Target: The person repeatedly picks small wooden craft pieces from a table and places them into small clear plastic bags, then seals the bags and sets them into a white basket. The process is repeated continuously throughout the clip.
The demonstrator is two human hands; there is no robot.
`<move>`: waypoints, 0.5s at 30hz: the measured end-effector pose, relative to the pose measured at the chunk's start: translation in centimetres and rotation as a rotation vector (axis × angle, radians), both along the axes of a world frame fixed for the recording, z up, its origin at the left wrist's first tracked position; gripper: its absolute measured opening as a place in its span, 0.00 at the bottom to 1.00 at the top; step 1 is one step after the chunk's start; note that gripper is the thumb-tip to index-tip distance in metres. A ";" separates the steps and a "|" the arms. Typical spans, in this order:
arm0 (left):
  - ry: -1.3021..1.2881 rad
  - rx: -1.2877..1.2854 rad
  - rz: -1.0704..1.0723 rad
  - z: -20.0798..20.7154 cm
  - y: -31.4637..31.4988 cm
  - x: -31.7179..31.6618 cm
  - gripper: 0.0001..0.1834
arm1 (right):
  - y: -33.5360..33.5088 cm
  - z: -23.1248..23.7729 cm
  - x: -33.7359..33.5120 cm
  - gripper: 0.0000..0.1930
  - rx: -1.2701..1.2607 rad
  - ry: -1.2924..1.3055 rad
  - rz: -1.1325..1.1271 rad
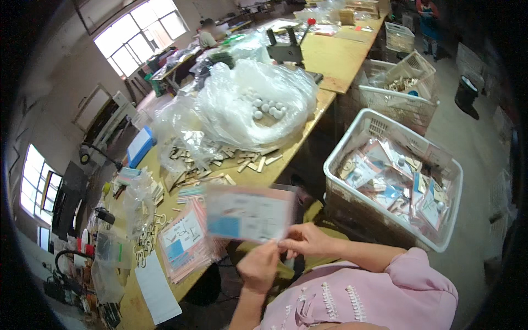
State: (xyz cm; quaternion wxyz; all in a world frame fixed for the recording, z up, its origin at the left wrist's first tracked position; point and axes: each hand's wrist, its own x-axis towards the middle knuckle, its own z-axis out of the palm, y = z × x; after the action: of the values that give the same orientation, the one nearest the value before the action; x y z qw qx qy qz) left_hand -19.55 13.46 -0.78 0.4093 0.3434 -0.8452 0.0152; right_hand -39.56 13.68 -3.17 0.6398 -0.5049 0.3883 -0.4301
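Roughly, left to right: bench runs along the left with a stack of printed cards near its front edge, loose wood pieces behind that, and a clear bag of white balls further back. Mid-frame is the packet, flat, pink-edged with a blue patch, held up in the air in front of the person's chest, just right of the card stack. White basket of finished packets sits on the right, well apart from the hands.

Left hand is below the packet, fingers closed in a pinch on its lower edge. Right hand is just beside it, thumb and fingertips closed on the lower right corner. Both grips are on the same bottom edge, nearly touching each other; the rest of the packet stands free above them. Packet is motion-blurred, so I can't tell what's inside or whether the edge is sealed.

My read on the step: they're working that bottom edge. To do it well:
- keep the packet flat, not bowed
- keep pinches on the rim only, off the contents
- slide one hand along the edge while the other anchors the corner
- hold it over the bench or lap so anything that slips stays close
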 end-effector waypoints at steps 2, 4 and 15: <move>0.062 0.093 -0.100 -2.6 1.1 -2.0 0.09 | -0.3 -1.6 -1.7 0.24 0.058 0.256 0.039; 0.048 0.157 -0.146 -4.4 1.5 -3.2 0.09 | 0.9 -1.7 -3.8 0.25 0.128 0.309 0.016; 0.166 0.941 -0.298 -11.3 2.7 -3.0 0.09 | 5.5 -10.8 -4.8 0.14 0.511 0.095 0.017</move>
State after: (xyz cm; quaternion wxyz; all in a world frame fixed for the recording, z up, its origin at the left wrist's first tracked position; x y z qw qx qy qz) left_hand -22.52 16.20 -12.11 0.2739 0.3662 -0.7649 -0.4537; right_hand -44.39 19.14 -14.00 0.7313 -0.3497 0.5097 -0.2884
